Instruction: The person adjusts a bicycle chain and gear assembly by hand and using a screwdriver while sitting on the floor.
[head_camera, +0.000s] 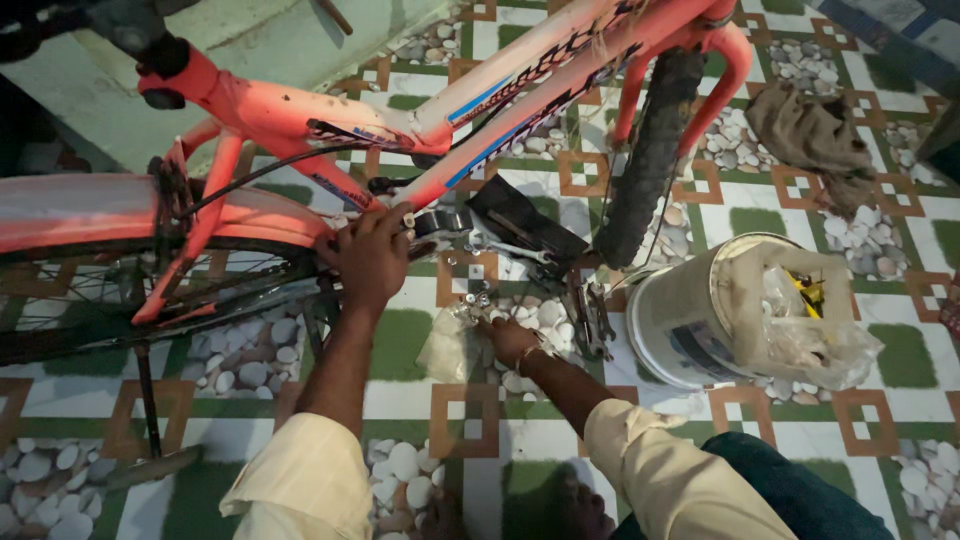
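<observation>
The left hand clamps a small bolt against the orange bicycle frame; the right hand pinches small hardware by a plastic bag. Loose pieces could roll across the tiled floor.

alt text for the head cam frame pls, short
A person's left hand presses at the crank area of an orange bicycle while the right hand touches a clear plastic bag on the patterned tile floor. A white bucket lies tipped at right, a brown rag beyond it.
</observation>
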